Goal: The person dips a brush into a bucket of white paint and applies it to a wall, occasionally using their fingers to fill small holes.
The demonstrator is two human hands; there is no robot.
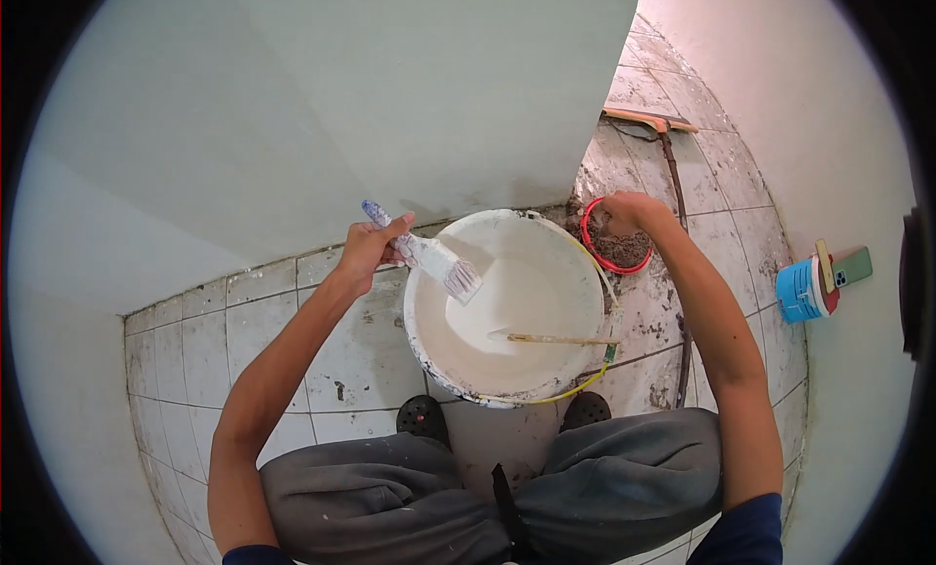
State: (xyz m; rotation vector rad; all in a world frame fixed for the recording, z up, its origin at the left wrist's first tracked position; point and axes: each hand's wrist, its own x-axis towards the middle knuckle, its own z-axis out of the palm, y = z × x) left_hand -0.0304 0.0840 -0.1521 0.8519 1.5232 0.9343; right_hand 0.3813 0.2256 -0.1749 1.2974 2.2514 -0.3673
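Observation:
My left hand (372,250) is closed around the handle of a paintbrush (434,258). White paint coats the brush, and its bristles hang over a large white bucket (417,321). White liquid lies inside the bucket, and a thin wooden stick (561,340) reaches from it over the right side. To the right, my right hand (634,211) reaches into a small red-rimmed container (639,267). Grey-brown crumbly material (622,247) fills that container. The right fingers are curled downward at its far side, with their tips hidden.
A long-handled tool with an orange head (648,119) lies on the dirty tiled floor (361,360). Near the right wall are a blue tub (798,292) and a green phone (853,267). A pale wall (390,97) rises just behind the bucket. My shoes (423,417) flank the bucket.

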